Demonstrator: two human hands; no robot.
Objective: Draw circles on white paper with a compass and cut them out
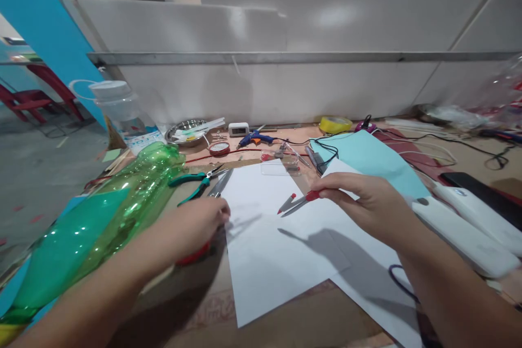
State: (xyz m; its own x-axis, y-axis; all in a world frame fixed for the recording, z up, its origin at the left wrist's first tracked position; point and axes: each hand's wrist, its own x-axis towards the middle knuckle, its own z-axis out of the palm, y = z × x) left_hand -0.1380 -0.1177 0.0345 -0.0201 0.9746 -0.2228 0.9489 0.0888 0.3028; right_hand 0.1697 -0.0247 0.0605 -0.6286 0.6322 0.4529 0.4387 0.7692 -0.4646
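A drawing compass point(299, 205) with a red head and metal legs is in my right hand point(365, 204), pinched at its head between thumb and fingers. Its points hang over a white sheet of paper point(261, 261). At the sheet's left edge, my left hand point(202, 223) is slightly blurred with its fingers curled. Scissors point(221, 182) are under it, the blades showing beyond the hand and a red handle below it; the grip itself is hidden. Green-handled pliers point(199, 182) lie just beyond this hand. A clear plastic case point(279, 166) rests at the paper's far edge.
A green plastic bottle point(134, 201) lies at the left, before a clear jug point(120, 109). Behind are a metal bowl point(190, 133), blue glue gun point(255, 138) and yellow tape roll point(335, 124). Light blue paper point(375, 157), white objects point(460, 234) and cables occupy the right.
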